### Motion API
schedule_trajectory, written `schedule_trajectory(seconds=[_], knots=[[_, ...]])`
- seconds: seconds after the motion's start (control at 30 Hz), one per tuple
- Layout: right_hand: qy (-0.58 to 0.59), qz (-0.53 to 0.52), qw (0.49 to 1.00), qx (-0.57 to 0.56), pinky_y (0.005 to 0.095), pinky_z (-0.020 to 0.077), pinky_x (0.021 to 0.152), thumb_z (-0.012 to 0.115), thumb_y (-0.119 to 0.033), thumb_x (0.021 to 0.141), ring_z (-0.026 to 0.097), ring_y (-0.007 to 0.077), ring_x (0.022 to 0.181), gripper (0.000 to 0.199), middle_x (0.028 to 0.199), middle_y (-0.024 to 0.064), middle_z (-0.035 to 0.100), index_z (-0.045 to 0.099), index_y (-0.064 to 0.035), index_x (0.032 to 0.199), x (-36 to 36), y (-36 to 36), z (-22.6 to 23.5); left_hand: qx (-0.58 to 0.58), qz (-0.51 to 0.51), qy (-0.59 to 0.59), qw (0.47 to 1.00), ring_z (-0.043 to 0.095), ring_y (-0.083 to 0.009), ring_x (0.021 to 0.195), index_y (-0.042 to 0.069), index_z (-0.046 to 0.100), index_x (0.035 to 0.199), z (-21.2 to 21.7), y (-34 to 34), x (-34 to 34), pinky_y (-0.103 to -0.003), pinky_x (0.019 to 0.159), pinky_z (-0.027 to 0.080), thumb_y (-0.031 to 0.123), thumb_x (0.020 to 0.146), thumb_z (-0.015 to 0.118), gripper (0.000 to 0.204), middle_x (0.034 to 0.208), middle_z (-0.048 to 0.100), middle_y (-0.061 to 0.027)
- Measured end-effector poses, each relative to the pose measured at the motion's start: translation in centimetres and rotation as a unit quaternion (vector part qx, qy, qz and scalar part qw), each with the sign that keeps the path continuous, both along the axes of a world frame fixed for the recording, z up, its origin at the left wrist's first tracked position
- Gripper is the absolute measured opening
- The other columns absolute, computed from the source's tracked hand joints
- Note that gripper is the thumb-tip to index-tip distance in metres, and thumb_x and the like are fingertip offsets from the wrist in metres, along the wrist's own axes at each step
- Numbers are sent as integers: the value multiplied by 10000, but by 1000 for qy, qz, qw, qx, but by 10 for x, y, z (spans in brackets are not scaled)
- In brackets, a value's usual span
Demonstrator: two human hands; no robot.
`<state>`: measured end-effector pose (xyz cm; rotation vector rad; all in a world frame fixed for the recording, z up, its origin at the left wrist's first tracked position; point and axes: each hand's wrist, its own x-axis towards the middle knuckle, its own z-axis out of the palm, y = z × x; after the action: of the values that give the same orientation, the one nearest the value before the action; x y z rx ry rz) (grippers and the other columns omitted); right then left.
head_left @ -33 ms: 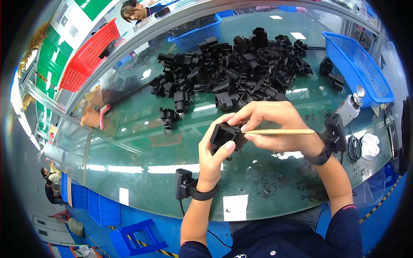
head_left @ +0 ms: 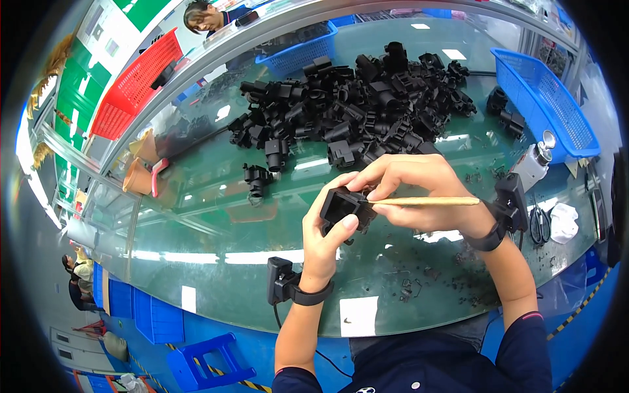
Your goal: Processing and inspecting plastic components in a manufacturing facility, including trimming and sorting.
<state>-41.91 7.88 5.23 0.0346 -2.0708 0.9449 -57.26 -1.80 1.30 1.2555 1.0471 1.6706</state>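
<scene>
My left hand (head_left: pixel 320 245) is closed round a black plastic part (head_left: pixel 339 205) with a square, box-like opening, its thumb across the near edge. Pinched in my right hand (head_left: pixel 426 187) is a thin tool with a yellow handle (head_left: pixel 436 201). The tool's front end meets the right side of the part, where fingers hide its tip. Both hands are above the green tabletop, right of its middle. Beyond them lies a large heap of similar black plastic parts (head_left: pixel 386 98). One loose black part (head_left: pixel 256 180) rests to the left of my hands.
A blue basket (head_left: pixel 550 105) stands at right, near a metal-topped bottle (head_left: pixel 532 164), scissors (head_left: pixel 540 226) and crumpled white tissue (head_left: pixel 563 223). Black scraps (head_left: pixel 409 288) litter the near tabletop. An orange cup (head_left: pixel 137 177) is at left. A person (head_left: pixel 206 18) is across the table.
</scene>
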Motion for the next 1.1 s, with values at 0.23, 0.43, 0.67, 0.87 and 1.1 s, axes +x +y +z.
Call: schedule_trajectory(seconds=[0.23, 0.43, 0.67, 0.87, 1.1], knots=[[-6, 2, 1000, 4, 304, 511, 703, 596, 17, 654, 627, 236, 807, 133, 909, 127, 625, 531, 9, 769, 2, -2, 3, -2, -6, 2, 1000, 531, -161, 940, -23, 470, 1182, 1, 0, 0, -272, 844, 400, 284, 694, 624, 597, 1026, 559, -97], [0, 2, 1000, 15, 305, 511, 696, 590, 13, 655, 629, 237, 797, 135, 924, 132, 626, 529, 10, 776, 2, -2, 4, -11, -8, 5, 1000, 517, -119, 865, -4, 479, 1186, 0, 0, -1, -231, 759, 411, 288, 693, 626, 592, 983, 556, -62], [-23, -42, 995, 90, 283, 508, 649, 602, 11, 665, 617, 248, 750, 142, 924, 120, 608, 520, -1, 779, 3, -7, 6, -18, -2, 9, 1000, 505, -99, 835, 0, 477, 1191, 1, -1, -1, -212, 721, 406, 265, 708, 616, 568, 962, 553, -47], [34, -123, 984, 121, 271, 492, 603, 580, 31, 724, 599, 248, 719, 116, 825, 118, 576, 512, 12, 816, -6, -12, -3, -25, 8, 1, 1000, 531, -126, 885, -10, 473, 1169, -1, 2, 3, -230, 776, 417, 236, 721, 609, 529, 981, 565, -70], [185, -62, 923, -331, 298, 518, 771, 532, -19, 842, 618, 209, 860, 103, 910, 170, 601, 529, 69, 896, -2, 2, 2, 8, -60, -68, 996, 528, -408, 1014, -10, 421, 1120, -3, 1, 2, -480, 842, 466, 334, 684, 616, 589, 1144, 465, -193]])
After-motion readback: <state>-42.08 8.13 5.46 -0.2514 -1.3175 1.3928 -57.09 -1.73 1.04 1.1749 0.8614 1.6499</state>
